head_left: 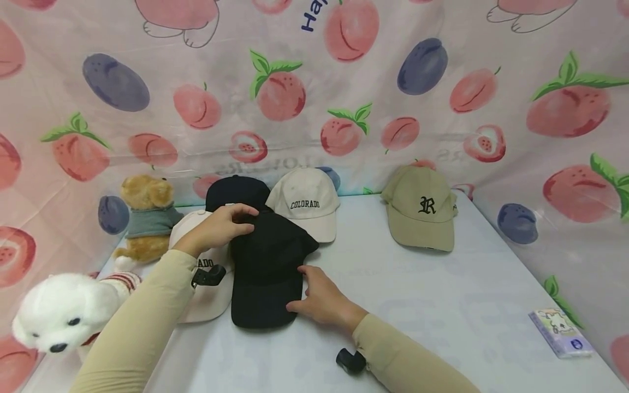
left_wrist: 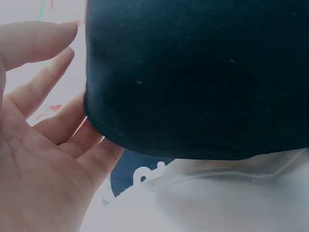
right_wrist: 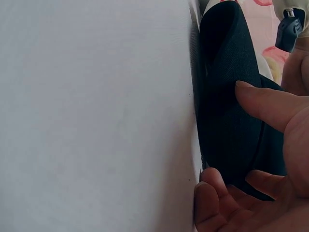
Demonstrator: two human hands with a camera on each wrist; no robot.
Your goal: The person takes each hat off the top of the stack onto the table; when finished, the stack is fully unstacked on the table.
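A black cap (head_left: 267, 256) lies with its brim toward me, overlapping a white cap (head_left: 211, 295) on its left. My left hand (head_left: 221, 226) is at the back of the crown, its fingers loosely extended beside the cloth in the left wrist view. My right hand (head_left: 324, 300) is at the cap's right side, thumb and fingers spread. Its thumb (right_wrist: 256, 99) touches the brim in the right wrist view, and the other fingers lie low along the tabletop. Behind the black cap are a navy cap (head_left: 236, 191) and a white COLORADO cap (head_left: 304, 202).
An olive cap (head_left: 422, 210) with a letter R sits at the back right of the white table (head_left: 393, 305). At left are a brown plush bear (head_left: 147, 218) and a white plush dog (head_left: 69, 311). A small purple pack (head_left: 560, 333) lies near the right edge.
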